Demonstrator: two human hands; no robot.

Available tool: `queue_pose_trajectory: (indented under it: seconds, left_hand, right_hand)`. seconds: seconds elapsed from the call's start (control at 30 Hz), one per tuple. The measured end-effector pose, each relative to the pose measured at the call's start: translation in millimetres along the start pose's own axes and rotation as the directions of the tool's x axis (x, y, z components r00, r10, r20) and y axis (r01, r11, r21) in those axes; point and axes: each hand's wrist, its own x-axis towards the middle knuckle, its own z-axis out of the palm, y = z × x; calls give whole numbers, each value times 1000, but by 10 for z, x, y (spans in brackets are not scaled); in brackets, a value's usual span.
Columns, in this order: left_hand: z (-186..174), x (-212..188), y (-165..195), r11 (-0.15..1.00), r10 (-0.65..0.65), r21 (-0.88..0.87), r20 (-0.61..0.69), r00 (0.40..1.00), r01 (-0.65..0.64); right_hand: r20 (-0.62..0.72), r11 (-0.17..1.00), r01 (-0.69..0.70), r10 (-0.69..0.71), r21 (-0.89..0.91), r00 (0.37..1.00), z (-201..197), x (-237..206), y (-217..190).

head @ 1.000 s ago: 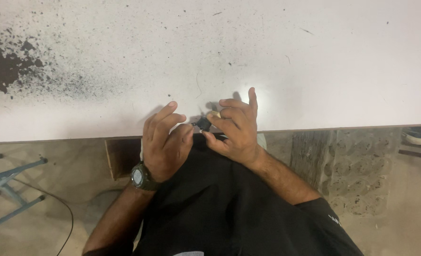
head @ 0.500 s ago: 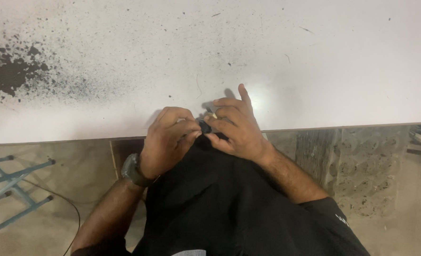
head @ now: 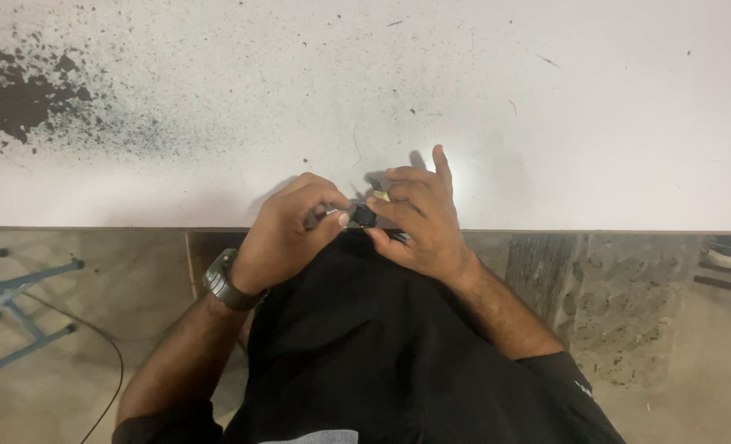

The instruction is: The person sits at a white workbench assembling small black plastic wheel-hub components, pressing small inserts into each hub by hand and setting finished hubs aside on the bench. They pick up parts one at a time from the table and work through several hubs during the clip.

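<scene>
Head view: my left hand (head: 287, 230) and right hand (head: 419, 218) pinch a small black part (head: 364, 215) at the white table's (head: 546, 123) near edge; loosened fingertips might drop it.

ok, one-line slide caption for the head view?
Both hands, left hand and right hand, pinch a small black part at the edge of a white, black-speckled table.

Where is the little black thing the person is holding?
In the head view, the small black object sits near the middle, pinched between the left hand and right hand, at the near edge of the white speckled table.
</scene>
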Motion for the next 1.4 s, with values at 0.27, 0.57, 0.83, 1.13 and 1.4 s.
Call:
queue_pose_trajectory:
  seconds: [0.27,0.57,0.83,1.13,1.4]
  left_hand:
    - [21,46,-12,999,37,34,45,998,-39]
    - [69,-30,33,994,-10,104,-94,996,20]
    - [98,-35,-67,993,-115,-6,-60,992,114]
    - [128,-1,-80,996,-11,-90,-100,995,2]
    - [256,-112,144,959,143,-221,-157,977,-176]
  right_hand:
    - [23,999,4,-3,-38,1000,5,2,-10]
    - [-61,998,-63,62,-17,996,8,3,-20]
    - [-64,996,-76,73,-37,995,4,2,-39]
    - [-92,930,-200,238,308,967,-49,-39,-37]
    - [-152,852,-162,270,498,951,-119,-9,-270]
